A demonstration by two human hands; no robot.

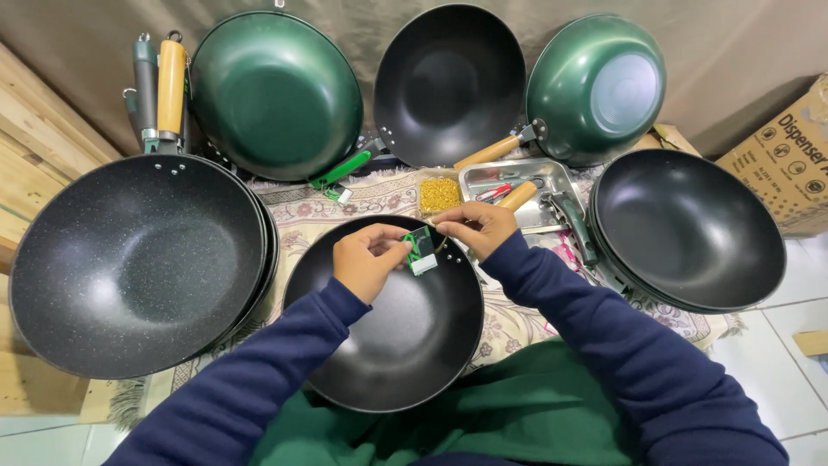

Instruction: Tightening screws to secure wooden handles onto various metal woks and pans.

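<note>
A dull brown cloth backdrop (78, 34) hangs creased across the far side, evenly lit without hard shadows. Pale wooden planks (34, 164) run along the left edge. A patterned cream rug with a fringed border (302, 211) covers the low surface. On the right, white floor tiles (802, 293) with dark grout lines show, and a brown cardboard box (789, 155) stands on them near the backdrop.

Small green-white tag (420, 251) pinched between hands; above black wok (392, 332).
</note>
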